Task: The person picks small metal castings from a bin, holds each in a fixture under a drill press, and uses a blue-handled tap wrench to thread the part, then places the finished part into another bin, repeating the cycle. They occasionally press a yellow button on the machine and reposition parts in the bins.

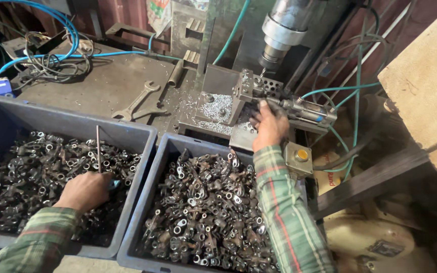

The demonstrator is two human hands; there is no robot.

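Nearest, the left hand (84, 191) rests in the left bin (142, 146), at about 8 o'clock in view, fingers curled around a thin steel rod (98, 148) that stands upright out of the heap. The rod looks stiff, light and slick with oil; a grip low on the shaft, as here, seems steadiest. Under it lie small dark metal fittings (31, 167), which look hard, heavy in bulk, oily and likely sharp-edged, best taken by the ring end. The right bin (164, 167), toward 6 o'clock, holds more of them.

Farther, at 1 o'clock, the right hand (268, 126) lies pressed on the drill jig (246, 91), fingers bent over a part I cannot make out. A drill spindle (281, 33) hangs above.

A grey box with a yellow button (299, 157) sits just right of that wrist. At 3 o'clock a pale yellow sack (330, 177) with red print shows; at 12 o'clock hangs a printed bag (159, 12).
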